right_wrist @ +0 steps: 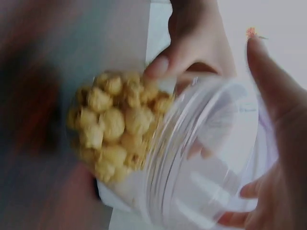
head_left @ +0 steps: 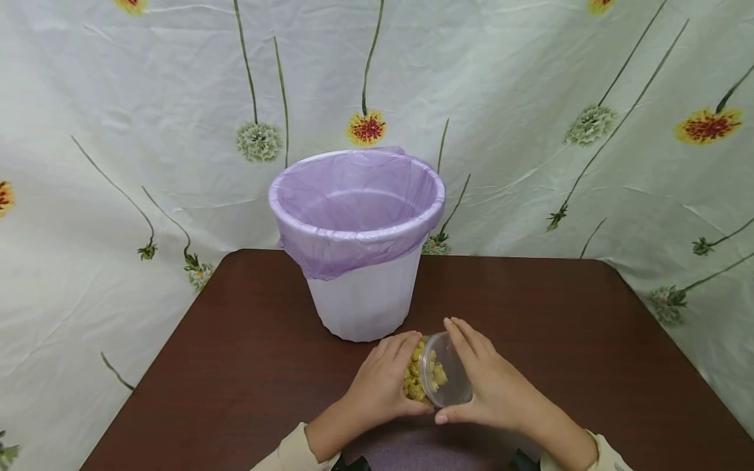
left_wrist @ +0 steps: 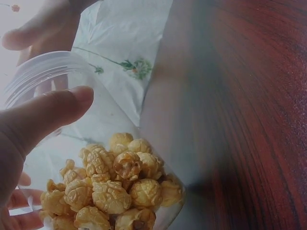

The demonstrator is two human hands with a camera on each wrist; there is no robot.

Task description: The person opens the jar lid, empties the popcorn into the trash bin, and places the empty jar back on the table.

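Note:
My left hand (head_left: 385,379) grips a clear plastic jar (left_wrist: 115,112) round its body, its thumb (left_wrist: 57,112) lying along the side. The jar is tilted, and golden popcorn (left_wrist: 110,187) fills its lower part. Its round, ridged mouth end (right_wrist: 206,143) faces my right hand (head_left: 491,379). That hand is spread around this end, fingers above and thumb below in the head view. In the right wrist view, the right thumb (right_wrist: 271,79) is held off the rim, while its fingertips (right_wrist: 235,218) overlap the far edge of the mouth end.
Behind the hands, a white bin (head_left: 365,301) with a purple liner (head_left: 330,252) stands on the dark brown table (head_left: 235,366). A pale flowered cloth (head_left: 512,78) hangs beyond the table's back edge.

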